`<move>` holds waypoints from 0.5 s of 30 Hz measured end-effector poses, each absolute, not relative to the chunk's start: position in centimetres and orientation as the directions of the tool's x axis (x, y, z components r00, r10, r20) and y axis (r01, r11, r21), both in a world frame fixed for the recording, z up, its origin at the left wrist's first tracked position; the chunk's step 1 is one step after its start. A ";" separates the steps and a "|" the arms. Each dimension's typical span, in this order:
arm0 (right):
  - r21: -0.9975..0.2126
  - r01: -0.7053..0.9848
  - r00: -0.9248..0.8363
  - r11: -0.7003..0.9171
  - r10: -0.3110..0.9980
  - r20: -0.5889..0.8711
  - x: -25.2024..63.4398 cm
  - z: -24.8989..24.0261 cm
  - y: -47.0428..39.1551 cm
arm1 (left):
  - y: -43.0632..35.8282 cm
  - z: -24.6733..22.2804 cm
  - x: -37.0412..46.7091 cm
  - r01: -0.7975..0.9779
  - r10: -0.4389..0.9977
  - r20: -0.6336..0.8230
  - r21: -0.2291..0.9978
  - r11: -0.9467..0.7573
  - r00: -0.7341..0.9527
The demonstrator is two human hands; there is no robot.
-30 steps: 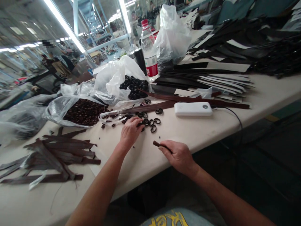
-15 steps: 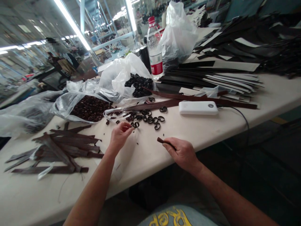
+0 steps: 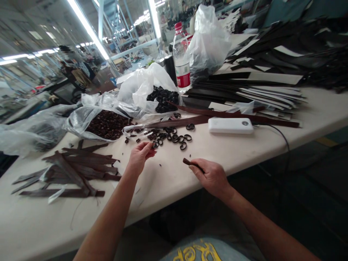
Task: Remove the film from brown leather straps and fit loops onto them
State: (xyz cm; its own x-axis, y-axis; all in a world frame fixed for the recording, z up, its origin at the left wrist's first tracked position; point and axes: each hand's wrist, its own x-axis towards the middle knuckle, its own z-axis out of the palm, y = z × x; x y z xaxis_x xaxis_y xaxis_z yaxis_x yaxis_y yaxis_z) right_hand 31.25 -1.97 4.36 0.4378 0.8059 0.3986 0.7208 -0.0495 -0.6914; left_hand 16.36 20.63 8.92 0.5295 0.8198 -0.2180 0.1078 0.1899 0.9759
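Note:
My right hand (image 3: 210,175) is closed round a dark brown strip (image 3: 186,161), whose short end sticks out past the thumb, above the table's front edge. My left hand (image 3: 141,156) is pinched at the left end of several loose dark rings (image 3: 174,138); a dark ring (image 3: 155,145) shows at its fingertips, and whether it is gripped is too small to tell. Just behind the left hand lie small brown loops (image 3: 138,140), spread in front of an open plastic bag full of brown pieces (image 3: 107,125).
Brown strips (image 3: 73,170) lie in a pile at the left. A white power bank (image 3: 230,125) with a black cable sits right of the rings. Behind are a bottle (image 3: 181,69), plastic bags and stacked black and white strips (image 3: 269,96). A person stands far off at the left.
My left hand's fingers have drawn together at the rings and turned slightly. My right hand keeps its hold on the brown strip. The whole view has shifted a little.

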 end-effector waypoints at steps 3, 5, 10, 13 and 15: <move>-0.686 0.726 0.435 -0.048 0.805 0.404 31.2 4.2 -2.0 | 20.0 9.1 16.6 0.090 0.794 -0.262 0.963 0.256 0.548; -0.681 0.731 0.428 -0.043 0.806 0.409 31.1 4.1 -2.0 | 19.4 9.0 16.8 0.088 0.780 -0.283 0.955 0.284 0.558; -0.670 0.741 0.420 -0.039 0.806 0.418 31.0 4.3 -2.0 | 17.9 8.4 17.3 0.130 0.744 -0.294 0.954 0.272 0.600; -0.665 0.746 0.418 -0.037 0.803 0.425 31.1 4.5 -2.1 | 16.9 7.9 17.7 0.141 0.719 -0.277 0.959 0.244 0.637; -0.659 0.752 0.410 -0.024 0.800 0.438 31.1 4.6 -2.1 | 16.2 7.8 18.7 0.133 0.707 -0.231 0.972 0.192 0.668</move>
